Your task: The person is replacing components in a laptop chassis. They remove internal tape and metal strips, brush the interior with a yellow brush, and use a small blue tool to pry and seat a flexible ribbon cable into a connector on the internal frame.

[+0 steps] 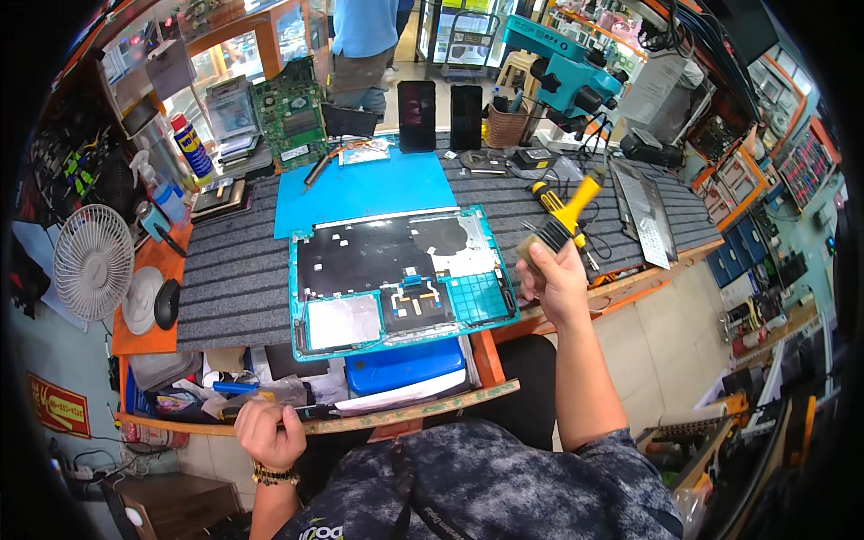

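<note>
Nearest me, the person's left hand (270, 436) is loosely curled at the left end of the open drawer (441, 401); I can't tell whether its fingers grip the front edge or anything else. A blue box (405, 371) and other clutter fill that drawer, so a small loose part slipping off the bench would probably vanish among them. Just beyond lies the teal laptop shell (360, 259), inner side up on the grey bench (232, 270), its near edge seeming to reach over the drawer. A bumped drawer, or a push down on that edge, might tip or slide it. The right hand (560, 281), above the bench just right of the shell, is closed round the lower end of a brush (579, 202), its yellow handle pointing up and away. Held so close to the bristles, it could press too hard, and a stroke across the near middle of the shell could catch the thin ribbon cable (412, 281). Farther right, a yellow-and-black tool (544, 192) and a dark cord (596, 247) could snag a careless forearm. On the far blue mat (369, 200), the shell, if shoved away, could run towards the two phones (417, 117) standing upright behind and topple them.
</note>
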`<state>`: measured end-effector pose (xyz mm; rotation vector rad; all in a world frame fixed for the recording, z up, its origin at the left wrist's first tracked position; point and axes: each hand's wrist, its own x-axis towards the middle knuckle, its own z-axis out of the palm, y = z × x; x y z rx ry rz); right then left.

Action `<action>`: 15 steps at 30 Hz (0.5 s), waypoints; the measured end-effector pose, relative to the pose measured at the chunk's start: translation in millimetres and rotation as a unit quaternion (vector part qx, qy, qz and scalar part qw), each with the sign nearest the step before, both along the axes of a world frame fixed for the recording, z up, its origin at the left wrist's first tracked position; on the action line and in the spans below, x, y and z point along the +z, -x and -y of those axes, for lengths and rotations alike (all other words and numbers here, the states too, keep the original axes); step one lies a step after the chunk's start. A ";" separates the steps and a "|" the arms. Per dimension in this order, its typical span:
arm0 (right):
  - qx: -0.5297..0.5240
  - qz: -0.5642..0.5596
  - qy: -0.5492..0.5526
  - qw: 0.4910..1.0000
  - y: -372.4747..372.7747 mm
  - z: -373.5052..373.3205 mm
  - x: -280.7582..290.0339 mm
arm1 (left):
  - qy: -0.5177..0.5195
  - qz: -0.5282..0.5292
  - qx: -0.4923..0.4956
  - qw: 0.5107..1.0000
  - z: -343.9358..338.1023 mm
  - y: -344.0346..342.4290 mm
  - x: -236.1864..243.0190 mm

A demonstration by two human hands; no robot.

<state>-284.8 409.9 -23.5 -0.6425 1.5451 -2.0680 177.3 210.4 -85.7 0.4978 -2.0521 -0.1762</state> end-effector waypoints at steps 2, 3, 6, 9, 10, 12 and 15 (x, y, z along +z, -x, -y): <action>-0.009 -0.008 -0.008 1.000 10.5 2.6 -5.8 | -0.004 0.002 -0.003 1.000 10.4 7.9 1.0; -0.015 -0.001 -0.012 1.000 14.6 3.9 -9.4 | -0.006 -0.002 -0.005 1.000 16.5 12.7 1.1; -0.069 0.009 -0.006 0.998 17.9 13.5 -26.6 | -0.026 -0.016 -0.003 1.000 34.6 28.4 0.3; -0.096 -0.031 0.031 0.994 14.9 15.6 -41.8 | -0.060 -0.005 0.006 0.998 48.5 40.3 3.5; -0.101 -0.042 0.018 0.994 14.1 13.8 -44.9 | -0.106 0.004 0.010 0.994 51.7 42.8 6.6; -0.084 -0.070 0.019 0.994 13.6 10.8 -48.7 | -0.237 0.016 0.035 0.971 52.8 46.2 13.7; -0.090 -0.083 0.021 0.992 14.6 10.9 -52.1 | -0.282 0.088 0.080 0.952 45.4 50.3 24.6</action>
